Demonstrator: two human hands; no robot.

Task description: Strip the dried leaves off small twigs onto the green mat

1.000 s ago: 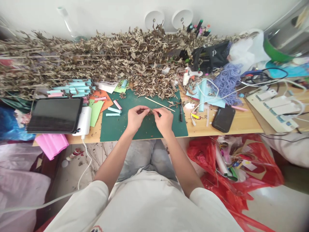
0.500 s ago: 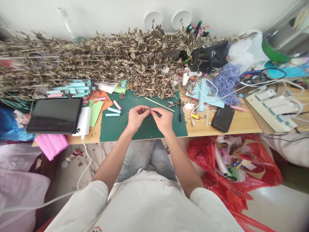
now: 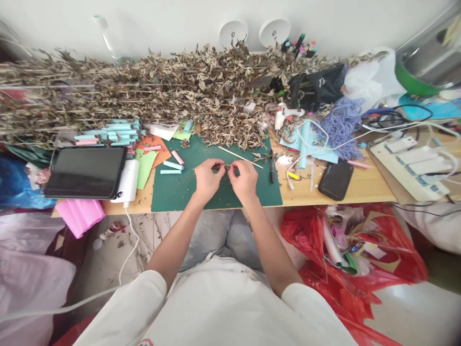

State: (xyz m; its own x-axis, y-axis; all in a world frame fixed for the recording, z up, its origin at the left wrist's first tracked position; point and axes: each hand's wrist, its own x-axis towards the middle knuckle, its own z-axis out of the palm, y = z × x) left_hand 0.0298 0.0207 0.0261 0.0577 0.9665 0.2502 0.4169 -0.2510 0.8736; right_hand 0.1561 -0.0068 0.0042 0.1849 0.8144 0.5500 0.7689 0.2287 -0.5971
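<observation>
Over the green cutting mat (image 3: 180, 194), my left hand (image 3: 208, 178) and my right hand (image 3: 244, 179) face each other with fingertips pinched. Between them shows a small brown bit of dried leaf (image 3: 226, 167), gripped from both sides. Beyond the hands a thin wooden stick (image 3: 240, 156) lies slantwise on the mat. A black pen (image 3: 271, 167) rests near the mat's right edge. Left of my hands are short blue paper rolls (image 3: 172, 168) and a pink roll (image 3: 177, 157). Loose dried leaves (image 3: 234, 132) cover the mat's far edge.
Dried plant stalks (image 3: 144, 91) fill the back. To the left sit a tablet (image 3: 86, 172) and a white power bank (image 3: 127, 181). A glue gun (image 3: 284, 114), blue yarn (image 3: 342, 127), black phone (image 3: 336, 179) and power strip (image 3: 410, 166) stand right, above a red bag (image 3: 302, 230).
My fingertips have drawn slightly apart, and the brown leaf bit between them shows more plainly. The whole view has shifted a little, so the table sits slightly farther right.
</observation>
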